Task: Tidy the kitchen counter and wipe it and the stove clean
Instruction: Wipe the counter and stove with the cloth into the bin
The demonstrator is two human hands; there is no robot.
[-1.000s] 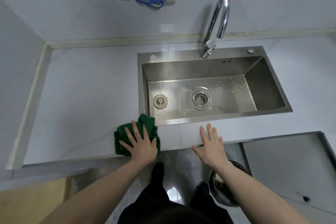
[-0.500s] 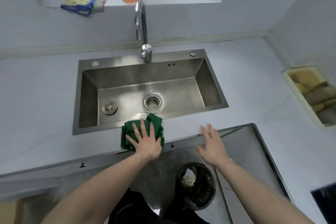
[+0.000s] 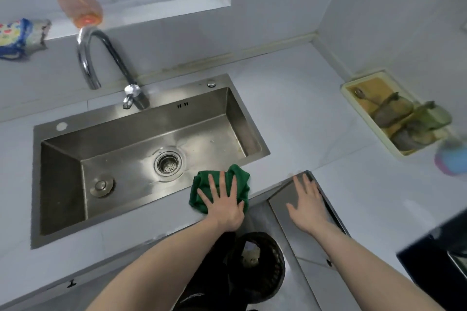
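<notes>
Left hand [image 3: 223, 203] flat, fingers spread, pressing green cloth [image 3: 219, 188] onto front tabletop [image 3: 298, 113] strip just beside sink [image 3: 149, 159] rim. Right hand [image 3: 307, 203] flat, empty, further right. Unwiped tabletop and black stove [image 3: 434, 265] lie rightward; next stroke likely goes right.

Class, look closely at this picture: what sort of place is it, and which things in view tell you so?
Most likely a home kitchen. A steel sink with a curved tap is set into a pale counter, and the left hand presses a green cloth flat on it.
</notes>
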